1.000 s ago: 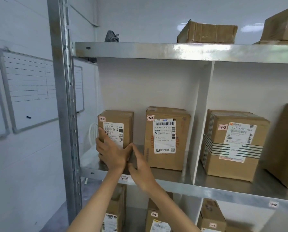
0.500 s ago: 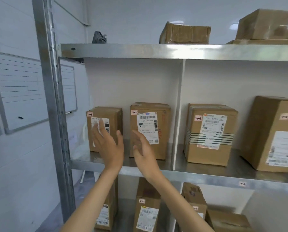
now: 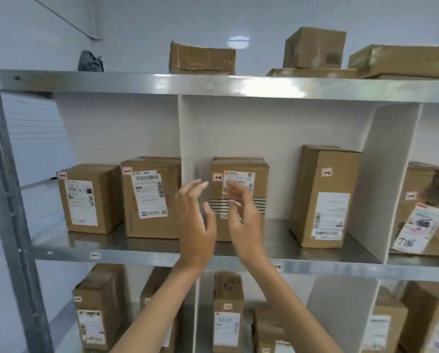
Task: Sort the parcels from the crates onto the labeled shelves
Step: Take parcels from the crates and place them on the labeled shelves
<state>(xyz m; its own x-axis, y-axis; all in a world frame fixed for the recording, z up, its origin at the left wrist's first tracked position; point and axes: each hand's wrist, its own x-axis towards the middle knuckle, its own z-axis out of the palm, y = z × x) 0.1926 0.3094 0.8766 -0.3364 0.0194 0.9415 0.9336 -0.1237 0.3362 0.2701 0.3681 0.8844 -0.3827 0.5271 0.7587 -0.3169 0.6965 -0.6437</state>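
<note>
A small brown cardboard parcel (image 3: pixel 91 200) is standing left of a wider brown cardboard box (image 3: pixel 150 200) on the grey metal shelf (image 3: pixel 136 254), both left of a white upright divider panel (image 3: pixel 187 138). Right of it, a striped brown carton (image 3: pixel 260 184) and a tall brown carton (image 3: pixel 325 197) are standing apart, the left hand (image 3: pixel 196 225) and right hand (image 3: pixel 243 220) hanging before the striped one

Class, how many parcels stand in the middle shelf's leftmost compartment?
2: the smaller parcel at the left, the taller parcel beside the divider. Any behind them would be hidden.
</note>
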